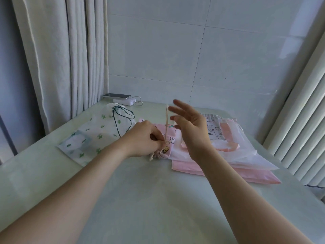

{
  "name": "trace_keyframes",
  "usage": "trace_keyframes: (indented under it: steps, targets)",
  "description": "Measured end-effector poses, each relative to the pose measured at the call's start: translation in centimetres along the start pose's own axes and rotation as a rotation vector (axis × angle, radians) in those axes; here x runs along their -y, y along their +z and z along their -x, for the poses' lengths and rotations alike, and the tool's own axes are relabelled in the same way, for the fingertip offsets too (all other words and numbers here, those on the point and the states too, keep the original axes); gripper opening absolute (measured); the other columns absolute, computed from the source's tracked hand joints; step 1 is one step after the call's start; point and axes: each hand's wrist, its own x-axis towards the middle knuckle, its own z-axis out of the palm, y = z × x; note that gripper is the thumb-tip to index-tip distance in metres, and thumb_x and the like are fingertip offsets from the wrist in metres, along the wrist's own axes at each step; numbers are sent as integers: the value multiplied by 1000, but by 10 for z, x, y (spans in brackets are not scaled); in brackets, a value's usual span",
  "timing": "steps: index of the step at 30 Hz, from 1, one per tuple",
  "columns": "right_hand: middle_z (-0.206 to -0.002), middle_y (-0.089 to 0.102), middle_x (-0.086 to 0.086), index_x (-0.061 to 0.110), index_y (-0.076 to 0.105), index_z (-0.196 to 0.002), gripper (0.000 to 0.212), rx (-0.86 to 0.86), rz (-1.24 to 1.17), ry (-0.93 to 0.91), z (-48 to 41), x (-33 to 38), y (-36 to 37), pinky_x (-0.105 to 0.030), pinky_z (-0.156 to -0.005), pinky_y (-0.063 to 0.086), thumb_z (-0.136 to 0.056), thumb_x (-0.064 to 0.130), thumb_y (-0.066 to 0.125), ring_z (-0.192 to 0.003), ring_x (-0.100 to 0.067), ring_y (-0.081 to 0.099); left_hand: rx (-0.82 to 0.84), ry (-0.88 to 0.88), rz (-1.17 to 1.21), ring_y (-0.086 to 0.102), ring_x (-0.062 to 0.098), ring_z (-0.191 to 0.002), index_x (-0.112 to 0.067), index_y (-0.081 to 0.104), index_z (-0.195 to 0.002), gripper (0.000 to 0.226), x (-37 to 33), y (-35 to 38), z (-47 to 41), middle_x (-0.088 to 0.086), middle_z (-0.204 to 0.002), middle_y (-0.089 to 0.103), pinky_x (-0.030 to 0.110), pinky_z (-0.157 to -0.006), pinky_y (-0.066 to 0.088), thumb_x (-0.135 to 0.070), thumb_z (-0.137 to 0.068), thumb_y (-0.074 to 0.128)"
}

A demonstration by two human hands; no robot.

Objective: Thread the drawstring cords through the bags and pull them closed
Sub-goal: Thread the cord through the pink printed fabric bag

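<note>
Left hand (146,138) pinches the gathered mouth of the pink bag (171,140) on the bench (140,191). Its cord (166,124) rises taut to the spread-fingered right hand (190,127); whether that hand grips it is unclear. A loose hold risks the cord slipping out.

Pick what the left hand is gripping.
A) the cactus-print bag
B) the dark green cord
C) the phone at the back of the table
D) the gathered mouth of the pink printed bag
D: the left hand pinches the bunched mouth of the pink printed bag, and the pale cord rises from it toward the raised right hand.
</note>
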Motion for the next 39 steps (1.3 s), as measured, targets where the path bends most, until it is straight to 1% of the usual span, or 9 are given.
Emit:
trace_keyframes:
  steps: [2, 6, 10, 14, 18, 21, 26, 30, 39]
  targets:
    - [-125, 71, 5, 28, 66, -135, 55, 0, 194, -107, -2, -4, -1, -26, -86, 59, -96, -6, 49, -103, -8, 72, 10, -28, 75, 72, 14, -75, -29, 79, -72, 22, 4, 1, -1, -9, -72, 76, 36, -84, 56, -38, -92, 77]
    - [-91, 77, 12, 21, 77, -98, 24, 106, 571, -252, 1, -9, -2, -26, -74, 60, -86, 5, 65, -82, -3, 72, -41, -57, 186, 69, 14, -73, -18, 80, -77, 21, 7, 1, -2, -2, -74, 77, 35, -80, 53, -27, -96, 75]
    - [-78, 73, 12, 20, 77, -90, 13, 282, 784, -392, 8, -15, 0, -26, -68, 57, -77, 18, 78, -76, -5, 69, -47, -105, 279, 69, 17, -75, -18, 81, -76, 18, 10, -1, -3, 6, -78, 77, 46, -87, 57, -16, -93, 75]
    - [-81, 75, 5, 18, 81, -97, 18, 270, 851, -444, 3, -18, 2, -33, -73, 58, -81, 22, 86, -75, -9, 69, -87, -122, 334, 75, 28, -90, -19, 84, -85, 8, 12, -2, -5, 9, -87, 79, 45, -93, 57, -20, -91, 79]
    - [-86, 79, -1, 16, 83, -99, 18, 245, 872, -448, 0, -16, 6, -40, -76, 59, -81, 19, 87, -79, -19, 72, -83, -121, 384, 66, 18, -73, -14, 84, -86, 9, 10, -5, -4, 19, -86, 77, 35, -78, 54, -20, -91, 79]
    - [-89, 79, -1, 15, 80, -102, 22, 243, 884, -423, 1, -15, 9, -41, -77, 59, -81, 15, 88, -83, -20, 73, -85, -134, 415, 64, 19, -71, -12, 83, -85, 9, 10, -6, -3, 24, -88, 75, 34, -76, 51, -13, -90, 76]
    - [-85, 79, 5, 15, 80, -98, 23, 267, 804, -343, 3, -8, 4, -23, -77, 58, -77, 15, 91, -76, -5, 73, -84, -149, 401, 65, 16, -67, -16, 83, -79, 12, 13, -6, -3, 13, -76, 76, 31, -74, 51, -17, -89, 77]
    - [-74, 75, 9, 15, 82, -86, 15, 239, 778, -305, 1, -6, 1, -8, -68, 50, -76, 9, 91, -76, -1, 69, -83, -155, 413, 64, 17, -65, -10, 81, -78, 14, 13, -6, -3, 18, -78, 76, 30, -70, 51, -14, -90, 75]
    - [-77, 78, 3, 16, 82, -90, 18, 231, 867, -375, 6, -6, 6, -29, -75, 57, -78, 24, 92, -73, -11, 72, -81, -161, 438, 68, 17, -72, -11, 83, -83, 9, 7, -6, -2, 18, -86, 78, 29, -73, 54, -15, -90, 79]
